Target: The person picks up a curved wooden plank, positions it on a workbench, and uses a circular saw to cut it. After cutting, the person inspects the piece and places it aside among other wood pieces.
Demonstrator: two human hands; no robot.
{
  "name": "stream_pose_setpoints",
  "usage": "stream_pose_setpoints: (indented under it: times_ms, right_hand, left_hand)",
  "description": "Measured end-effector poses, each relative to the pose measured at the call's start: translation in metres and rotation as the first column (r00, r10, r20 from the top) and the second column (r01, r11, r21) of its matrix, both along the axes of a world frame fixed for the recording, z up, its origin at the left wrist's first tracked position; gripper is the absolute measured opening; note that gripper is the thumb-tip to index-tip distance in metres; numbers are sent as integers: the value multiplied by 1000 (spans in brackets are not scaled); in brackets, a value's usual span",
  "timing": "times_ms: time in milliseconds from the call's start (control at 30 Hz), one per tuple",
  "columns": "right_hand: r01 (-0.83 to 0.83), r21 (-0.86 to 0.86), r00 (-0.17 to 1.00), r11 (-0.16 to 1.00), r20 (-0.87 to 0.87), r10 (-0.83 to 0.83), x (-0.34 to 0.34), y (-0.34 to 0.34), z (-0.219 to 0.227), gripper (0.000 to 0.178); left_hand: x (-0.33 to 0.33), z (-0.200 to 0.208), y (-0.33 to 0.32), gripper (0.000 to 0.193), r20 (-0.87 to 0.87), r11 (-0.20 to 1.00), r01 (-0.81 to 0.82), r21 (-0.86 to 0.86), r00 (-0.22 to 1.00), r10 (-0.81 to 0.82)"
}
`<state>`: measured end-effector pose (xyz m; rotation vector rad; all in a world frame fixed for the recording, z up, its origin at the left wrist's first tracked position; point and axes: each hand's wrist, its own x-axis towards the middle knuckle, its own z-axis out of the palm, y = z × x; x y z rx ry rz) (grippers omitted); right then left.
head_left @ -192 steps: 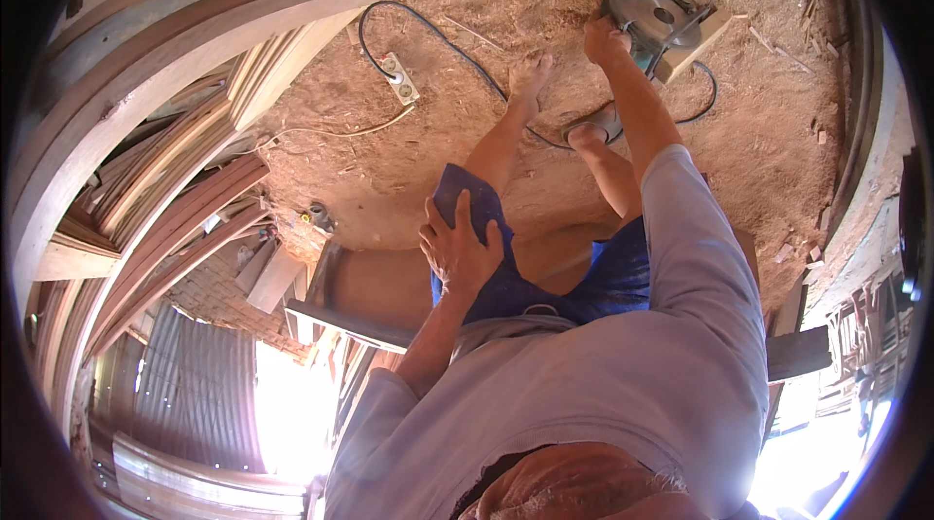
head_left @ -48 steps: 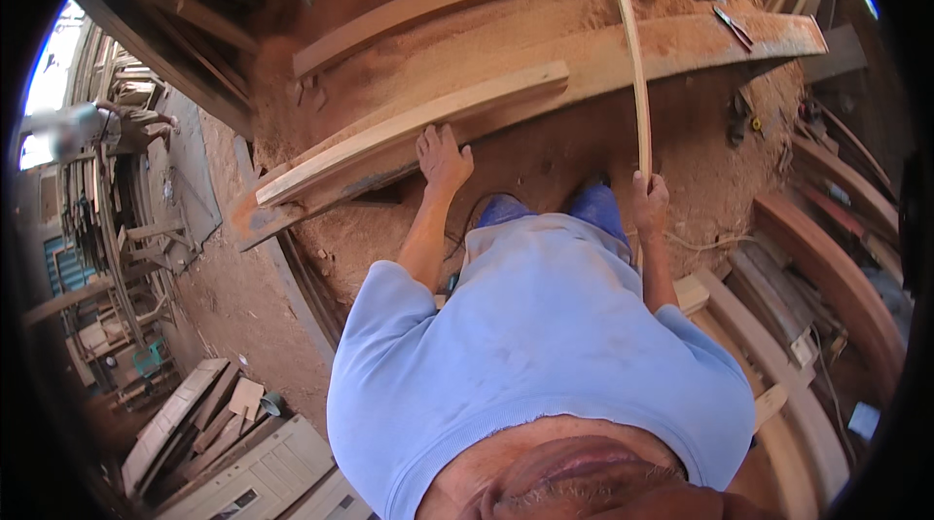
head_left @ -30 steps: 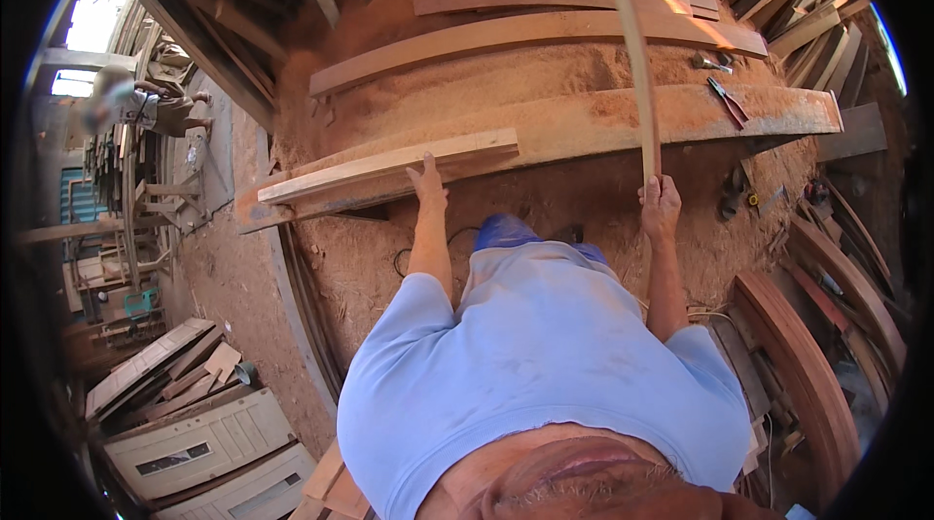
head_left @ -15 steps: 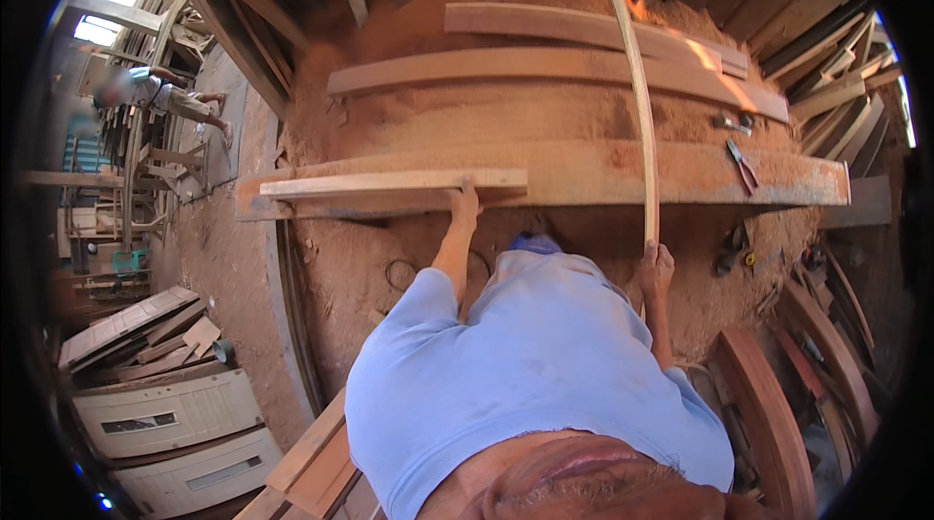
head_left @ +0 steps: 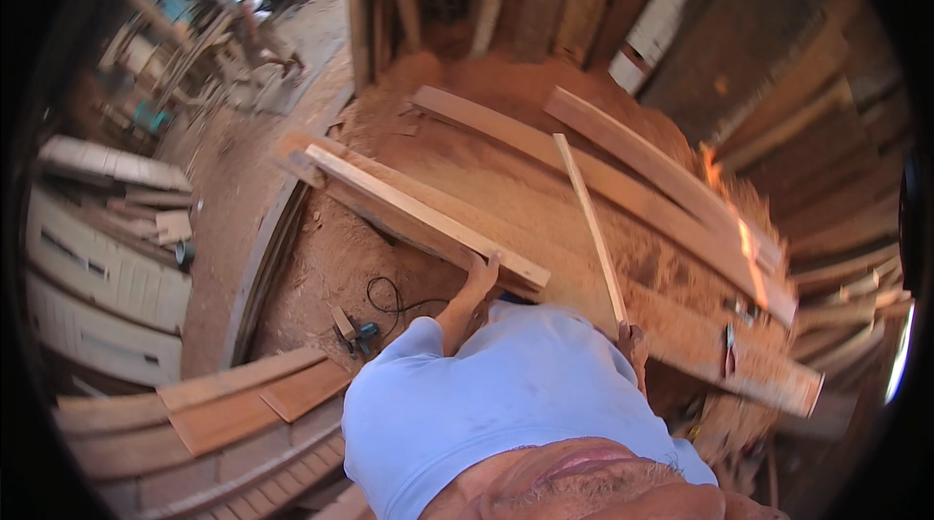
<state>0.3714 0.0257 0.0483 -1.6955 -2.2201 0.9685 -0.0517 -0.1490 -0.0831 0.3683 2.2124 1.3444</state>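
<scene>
My left hand (head_left: 483,272) is closed on the near edge of a pale wooden plank (head_left: 418,211), close to its right end. That plank lies lengthwise on a long, thick, sawdust-covered beam (head_left: 769,379). On the right, my right hand (head_left: 632,337) is wrapped round the near end of a long, thin wooden strip (head_left: 589,218). The strip slants away across the beam, its far end beside a brown board (head_left: 545,152). Pliers (head_left: 730,350) rest on the beam's right part.
Another brown board (head_left: 662,170) lies farther back on sawdust. A corded power tool (head_left: 357,331) sits on the ground at left. Stacked pale panel doors (head_left: 107,272) and brown planks (head_left: 233,413) stand left. A person (head_left: 248,19) is at the far left; timber leans behind.
The view has turned, so the beam now slopes down to the right. The thin strip has drawn nearer, its far end no longer crossing the back boards. Both hands keep their holds.
</scene>
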Motion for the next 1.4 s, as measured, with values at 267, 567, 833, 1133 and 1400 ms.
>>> stream_pose_setpoints:
  times_ms: [267,567,833,1133,1400]
  right_hand:
    - [-337,-106,872,936,-409,268,-86,97,61,40]
    - [-260,-271,966,927,-76,249,-9,-1,-62,57]
    - [-280,-109,928,954,-284,240,-103,67,48,53]
    - [-113,-331,991,937,-100,84,13,-6,-41,58]
    - [-178,-49,945,983,-287,157,-97,51,44,51]
  left_hand:
    - [16,21,-21,84,-263,995,-66,-71,964,45]
    - [42,83,-38,76,-97,982,-87,-165,993,72]
    - [25,62,14,72,-61,995,41,-96,997,-47]
    - [15,39,1,113,241,980,196,-33,953,-183]
    - [6,22,-7,116,229,962,225,-155,955,-187]
